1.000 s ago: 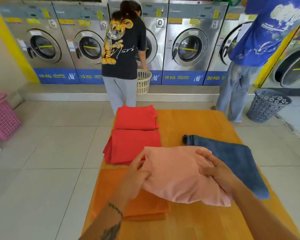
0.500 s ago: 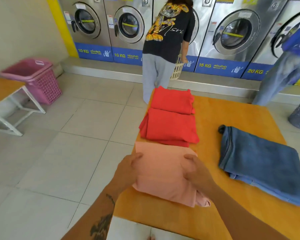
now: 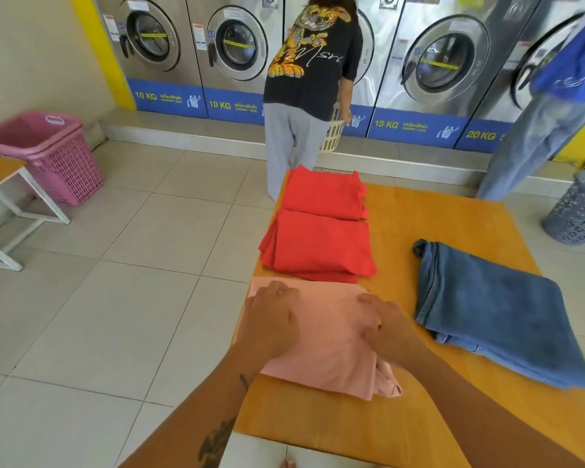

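Plainly, with the left hand (image 3: 271, 319) and right hand (image 3: 389, 329) pressing open-fingered on the folded salmon-pink cotton garment (image 3: 331, 352) at the orange wooden counter's (image 3: 453, 217) 8 o'clock edge, a push toward 9 o'clock could slide it onto the floor.

Laundromat folding table, washers behind.
Two folded red garments (image 3: 321, 244) and folded jeans (image 3: 493, 309) lie apart on the orange table (image 3: 436, 217); washing machines (image 3: 237, 45) line the wall beyond, near a pink laundry basket (image 3: 58, 157).
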Available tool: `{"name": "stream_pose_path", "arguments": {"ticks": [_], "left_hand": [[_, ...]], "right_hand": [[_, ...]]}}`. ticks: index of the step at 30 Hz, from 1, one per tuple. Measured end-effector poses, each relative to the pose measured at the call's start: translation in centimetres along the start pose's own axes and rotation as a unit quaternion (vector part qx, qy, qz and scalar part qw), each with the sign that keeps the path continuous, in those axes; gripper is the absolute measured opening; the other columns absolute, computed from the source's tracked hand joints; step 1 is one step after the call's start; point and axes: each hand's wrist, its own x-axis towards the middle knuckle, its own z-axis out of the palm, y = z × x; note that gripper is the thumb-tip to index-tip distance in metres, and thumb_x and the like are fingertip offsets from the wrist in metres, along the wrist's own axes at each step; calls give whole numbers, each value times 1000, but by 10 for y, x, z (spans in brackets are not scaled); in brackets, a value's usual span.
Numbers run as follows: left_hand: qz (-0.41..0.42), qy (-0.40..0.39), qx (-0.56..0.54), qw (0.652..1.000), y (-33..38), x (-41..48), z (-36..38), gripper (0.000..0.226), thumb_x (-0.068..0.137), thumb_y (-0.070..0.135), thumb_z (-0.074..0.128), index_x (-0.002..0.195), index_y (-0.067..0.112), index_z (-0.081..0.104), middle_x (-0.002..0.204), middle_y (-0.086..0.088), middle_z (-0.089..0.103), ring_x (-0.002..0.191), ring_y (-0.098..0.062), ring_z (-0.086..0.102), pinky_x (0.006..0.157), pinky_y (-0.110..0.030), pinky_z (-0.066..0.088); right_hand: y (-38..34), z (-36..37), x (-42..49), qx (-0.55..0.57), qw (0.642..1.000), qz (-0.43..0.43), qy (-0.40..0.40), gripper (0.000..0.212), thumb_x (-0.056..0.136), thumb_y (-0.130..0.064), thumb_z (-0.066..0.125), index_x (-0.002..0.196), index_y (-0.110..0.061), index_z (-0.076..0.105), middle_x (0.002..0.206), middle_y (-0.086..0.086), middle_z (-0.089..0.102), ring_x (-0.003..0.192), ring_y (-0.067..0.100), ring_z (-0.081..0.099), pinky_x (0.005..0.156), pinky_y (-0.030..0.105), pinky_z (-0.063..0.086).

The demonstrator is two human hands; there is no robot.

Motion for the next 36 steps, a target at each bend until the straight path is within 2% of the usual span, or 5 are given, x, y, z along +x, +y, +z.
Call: {"name": "stream_pose_path", "arguments": {"ticks": [8,16,21,31,36], "left_hand": [[89,79,-137,983,71,39,9,41,83,6,49,118,23,63,115,7,55,104,-13,53,94,-33,44],[100,-11,-161,982,184,78,67,47,87,10,45,131,25,54,129,6,48,121,-14,47,101,-34,41],[14,-76,-215,974,244,97,113,57,87,23,53,141,37,40,138,9,31,95,10,47,64,-5,41],[-166,-110,-279,939,283,107,154,81,76,26,67,147,46,32,141,5,38,93,-6,57,66,-23,54],[-163,-62,-306,936,289,116,161,75,82,13,65,144,45,38,130,12,41,85,9,52,54,-3,44]], "right_hand": [[61,-80,-20,62,992,74,83,63,83,-26,68,138,-43,41,116,-1,45,85,11,60,58,20,47],[167,-166,-46,87,969,162,162,64,85,-27,65,143,-34,39,129,11,46,88,23,60,66,30,50],[223,-201,-49,62,960,200,189,68,84,-33,63,146,-37,34,139,9,37,124,33,41,102,48,43],[257,-211,-20,261,952,124,98,83,80,-28,72,150,-36,30,149,-1,35,132,23,41,103,42,43],[257,-214,9,243,959,116,90,90,74,-8,67,150,-39,28,140,-4,41,113,16,49,83,28,46]]}}
